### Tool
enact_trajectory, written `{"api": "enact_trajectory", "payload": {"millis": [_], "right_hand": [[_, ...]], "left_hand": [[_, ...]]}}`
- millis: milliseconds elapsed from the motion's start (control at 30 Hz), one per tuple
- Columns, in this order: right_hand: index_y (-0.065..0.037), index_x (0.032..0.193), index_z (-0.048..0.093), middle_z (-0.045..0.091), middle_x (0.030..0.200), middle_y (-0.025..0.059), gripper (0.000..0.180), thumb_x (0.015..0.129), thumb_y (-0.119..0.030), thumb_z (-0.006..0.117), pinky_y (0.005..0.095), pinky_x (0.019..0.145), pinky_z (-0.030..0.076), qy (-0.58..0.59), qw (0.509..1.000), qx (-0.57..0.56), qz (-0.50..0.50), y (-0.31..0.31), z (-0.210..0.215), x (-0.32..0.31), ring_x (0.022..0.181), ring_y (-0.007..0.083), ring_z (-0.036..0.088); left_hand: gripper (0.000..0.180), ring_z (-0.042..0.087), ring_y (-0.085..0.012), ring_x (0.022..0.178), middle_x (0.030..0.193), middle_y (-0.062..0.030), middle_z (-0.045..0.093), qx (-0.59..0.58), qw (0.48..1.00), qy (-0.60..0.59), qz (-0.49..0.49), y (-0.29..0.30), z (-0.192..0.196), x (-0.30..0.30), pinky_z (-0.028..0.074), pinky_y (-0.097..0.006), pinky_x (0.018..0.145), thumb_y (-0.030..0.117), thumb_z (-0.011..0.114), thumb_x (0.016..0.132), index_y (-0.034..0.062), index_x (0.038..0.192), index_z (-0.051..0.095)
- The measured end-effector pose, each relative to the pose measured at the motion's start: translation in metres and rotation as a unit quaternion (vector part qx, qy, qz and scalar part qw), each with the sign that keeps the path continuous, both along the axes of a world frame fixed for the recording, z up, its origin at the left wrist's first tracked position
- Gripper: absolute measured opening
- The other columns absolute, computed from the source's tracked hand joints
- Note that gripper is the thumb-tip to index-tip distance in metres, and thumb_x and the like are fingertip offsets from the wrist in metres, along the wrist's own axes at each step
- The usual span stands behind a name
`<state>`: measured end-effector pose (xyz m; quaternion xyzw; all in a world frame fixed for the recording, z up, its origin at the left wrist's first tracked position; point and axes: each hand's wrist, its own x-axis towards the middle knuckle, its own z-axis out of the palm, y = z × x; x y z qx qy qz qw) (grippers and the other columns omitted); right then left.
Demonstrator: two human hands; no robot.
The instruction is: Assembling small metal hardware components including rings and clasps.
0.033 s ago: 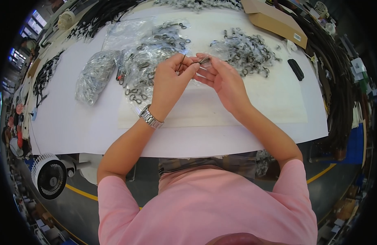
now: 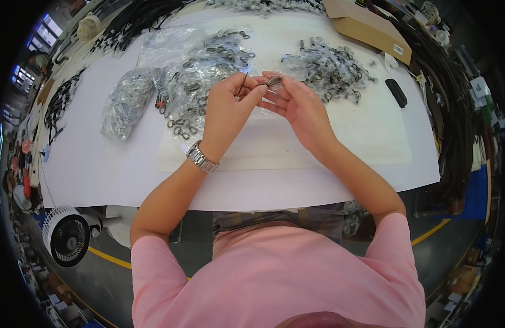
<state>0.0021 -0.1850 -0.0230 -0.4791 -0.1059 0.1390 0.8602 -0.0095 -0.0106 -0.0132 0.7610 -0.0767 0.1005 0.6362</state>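
My left hand point(image 2: 226, 106), with a metal wristwatch point(image 2: 201, 157) on the wrist, pinches a thin dark wire-like piece point(image 2: 243, 85) between thumb and fingers. My right hand point(image 2: 297, 104) holds a small metal clasp point(image 2: 274, 82) at its fingertips. The two hands meet fingertip to fingertip above the white table point(image 2: 99, 164). Just behind my left hand lies a heap of metal clasps on clear plastic point(image 2: 209, 65). Another heap of clasps point(image 2: 332, 68) lies behind my right hand.
A clear bag of metal parts point(image 2: 126, 104) lies at the left. A cardboard box point(image 2: 367, 27) and a small black object point(image 2: 396, 92) sit at the back right. Black straps point(image 2: 455, 120) hang along the right edge. A white fan point(image 2: 66, 240) stands on the floor at the lower left.
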Motion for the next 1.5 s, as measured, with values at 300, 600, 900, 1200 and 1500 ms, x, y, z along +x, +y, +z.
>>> {"api": "enact_trajectory", "payload": {"millis": [300, 600, 900, 1200, 1500], "right_hand": [[0.004, 0.130, 0.063, 0.070, 0.114, 0.0097, 0.039, 0.109, -0.027, 0.048, 0.0358, 0.099, 0.054, -0.005, 0.999, -0.002, 0.040, -0.006, -0.004, 0.004, 0.098, 0.0199, 0.069], [-0.002, 0.112, 0.066, 0.070, 0.103, 0.0045, 0.031, 0.109, -0.031, 0.054, 0.0270, 0.083, 0.054, 0.019, 1.000, -0.021, 0.015, -0.001, 0.006, -0.001, 0.088, 0.0120, 0.065], [-0.004, 0.107, 0.063, 0.057, 0.078, -0.0024, 0.026, 0.108, -0.029, 0.056, 0.0210, 0.057, 0.038, 0.150, 0.944, 0.061, 0.287, -0.019, -0.001, 0.011, 0.061, 0.0052, 0.044], [-0.001, 0.109, 0.065, 0.057, 0.079, -0.0031, 0.021, 0.104, -0.021, 0.058, 0.0232, 0.057, 0.039, 0.102, 0.955, -0.181, 0.210, -0.013, 0.029, 0.004, 0.063, 0.0062, 0.048], [-0.004, 0.098, 0.070, 0.069, 0.085, 0.0174, 0.017, 0.098, -0.020, 0.062, 0.0473, 0.073, 0.052, -0.418, 0.778, -0.459, -0.092, 0.001, -0.006, -0.007, 0.083, 0.0387, 0.066]], "left_hand": [[0.016, 0.041, -0.0006, 0.050, 0.069, -0.0008, 0.066, -0.102, 0.985, 0.110, -0.090, 0.007, 0.002, 0.005, 0.028, -0.018, 0.045, 0.017, 0.072, 0.096, 0.0014, 0.096, 0.069], [0.023, 0.041, -0.0005, 0.050, 0.074, -0.0006, 0.067, -0.067, 0.980, 0.122, -0.146, 0.036, 0.021, 0.011, 0.028, -0.018, 0.045, 0.025, 0.069, 0.100, 0.0018, 0.099, 0.070], [0.017, 0.042, -0.0005, 0.051, 0.077, -0.0014, 0.069, -0.146, 0.948, 0.124, -0.253, 0.025, 0.013, 0.007, 0.030, -0.018, 0.046, 0.019, 0.072, 0.098, 0.0016, 0.097, 0.070], [0.014, 0.054, -0.0035, 0.058, 0.071, -0.0012, 0.066, -0.040, 0.989, 0.067, -0.129, 0.019, -0.005, 0.012, 0.038, -0.021, 0.047, 0.014, 0.071, 0.093, 0.0012, 0.087, 0.068], [0.011, 0.049, -0.0021, 0.058, 0.072, 0.0017, 0.061, -0.001, 0.994, 0.046, -0.101, 0.013, -0.005, 0.000, 0.034, -0.020, 0.048, 0.010, 0.060, 0.098, 0.0034, 0.105, 0.066]]}}
